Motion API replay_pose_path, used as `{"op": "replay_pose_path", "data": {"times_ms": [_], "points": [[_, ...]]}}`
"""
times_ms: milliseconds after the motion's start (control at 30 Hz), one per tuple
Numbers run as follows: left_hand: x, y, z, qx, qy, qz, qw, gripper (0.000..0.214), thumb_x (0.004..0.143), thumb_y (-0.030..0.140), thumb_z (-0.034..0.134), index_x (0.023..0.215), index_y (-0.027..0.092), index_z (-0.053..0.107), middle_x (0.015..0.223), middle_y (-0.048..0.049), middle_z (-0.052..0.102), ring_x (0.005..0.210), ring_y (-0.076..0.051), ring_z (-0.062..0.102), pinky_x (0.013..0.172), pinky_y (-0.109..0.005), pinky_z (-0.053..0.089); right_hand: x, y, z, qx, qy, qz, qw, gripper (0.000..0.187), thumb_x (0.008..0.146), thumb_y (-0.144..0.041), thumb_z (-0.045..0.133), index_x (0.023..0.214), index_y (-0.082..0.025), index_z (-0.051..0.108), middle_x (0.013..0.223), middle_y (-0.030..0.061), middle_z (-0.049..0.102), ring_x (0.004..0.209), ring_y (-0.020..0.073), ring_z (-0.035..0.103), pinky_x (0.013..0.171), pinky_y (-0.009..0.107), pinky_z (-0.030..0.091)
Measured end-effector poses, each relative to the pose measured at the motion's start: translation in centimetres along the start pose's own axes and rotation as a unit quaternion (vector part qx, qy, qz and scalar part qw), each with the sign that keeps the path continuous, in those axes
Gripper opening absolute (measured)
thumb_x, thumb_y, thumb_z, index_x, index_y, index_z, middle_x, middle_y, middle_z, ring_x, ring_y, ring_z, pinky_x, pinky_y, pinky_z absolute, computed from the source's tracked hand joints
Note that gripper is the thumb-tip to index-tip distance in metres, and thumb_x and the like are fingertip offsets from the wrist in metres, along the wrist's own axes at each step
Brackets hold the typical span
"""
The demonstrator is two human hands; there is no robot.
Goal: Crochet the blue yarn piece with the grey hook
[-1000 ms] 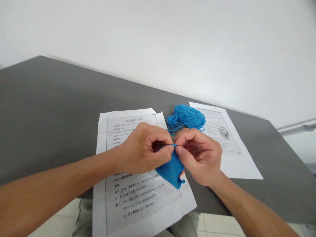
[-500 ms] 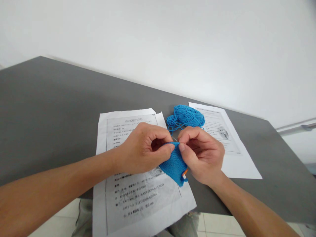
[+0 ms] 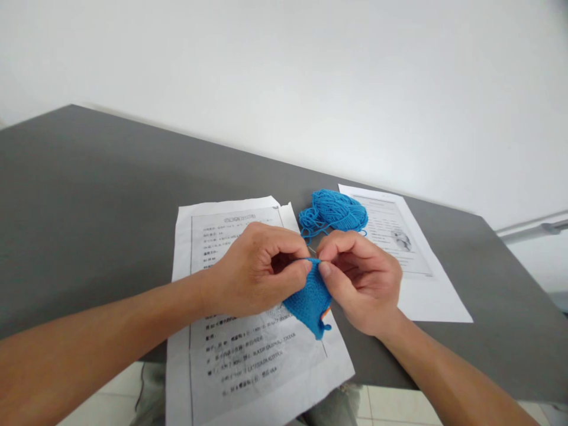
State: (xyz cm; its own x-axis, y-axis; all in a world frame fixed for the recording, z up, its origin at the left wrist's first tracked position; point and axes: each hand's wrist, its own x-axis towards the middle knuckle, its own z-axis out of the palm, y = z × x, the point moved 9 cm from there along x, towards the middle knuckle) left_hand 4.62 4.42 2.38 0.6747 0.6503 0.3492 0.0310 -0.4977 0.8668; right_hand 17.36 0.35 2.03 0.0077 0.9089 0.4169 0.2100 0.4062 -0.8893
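Note:
A small blue crocheted piece (image 3: 310,300) hangs between both hands above a printed sheet (image 3: 248,349). My left hand (image 3: 260,269) pinches its upper left edge between thumb and forefinger. My right hand (image 3: 361,278) pinches the upper right edge and holds a thin metal hook with an orange handle (image 3: 327,310), mostly hidden in the palm. A blue strand runs from the work back to a ball of blue yarn (image 3: 333,212) just behind the hands.
A second printed sheet with a small picture (image 3: 399,248) lies right of the yarn. The grey table (image 3: 89,201) stretches left and back to a white wall. Its near edge runs under my forearms, with tiled floor below.
The right hand has shifted slightly left and turned, and the blue piece has swung a little between the fingers. The left hand has hardly moved.

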Motion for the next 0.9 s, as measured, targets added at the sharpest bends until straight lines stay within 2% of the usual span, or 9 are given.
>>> {"op": "replay_pose_path", "data": {"times_ms": [767,900], "points": [[-0.04,0.05,0.21,-0.009,-0.01,-0.004,1.0,0.025,0.086,0.012,0.058,0.061,0.015,0.058,0.057,0.0039,0.052,0.052,-0.006,0.043,0.05,-0.019,0.034,0.26,-0.33,0.4,-0.04,-0.023,-0.01,0.999,0.015,0.083,-0.011,0.065,0.079,-0.024,0.061,0.067,-0.0034,0.06,0.055,0.0117,0.057,0.047,0.023,0.047],[-0.05,-0.02,0.19,-0.012,-0.014,-0.003,1.0,0.025,0.086,0.013,0.058,0.061,0.015,0.058,0.057,0.0041,0.051,0.052,-0.007,0.043,0.05,-0.02,0.034,0.17,-0.32,0.45,-0.03,-0.024,-0.014,0.999,0.015,0.084,-0.01,0.066,0.081,-0.024,0.063,0.069,-0.0037,0.062,0.055,0.011,0.057,0.049,0.023,0.049]]}}
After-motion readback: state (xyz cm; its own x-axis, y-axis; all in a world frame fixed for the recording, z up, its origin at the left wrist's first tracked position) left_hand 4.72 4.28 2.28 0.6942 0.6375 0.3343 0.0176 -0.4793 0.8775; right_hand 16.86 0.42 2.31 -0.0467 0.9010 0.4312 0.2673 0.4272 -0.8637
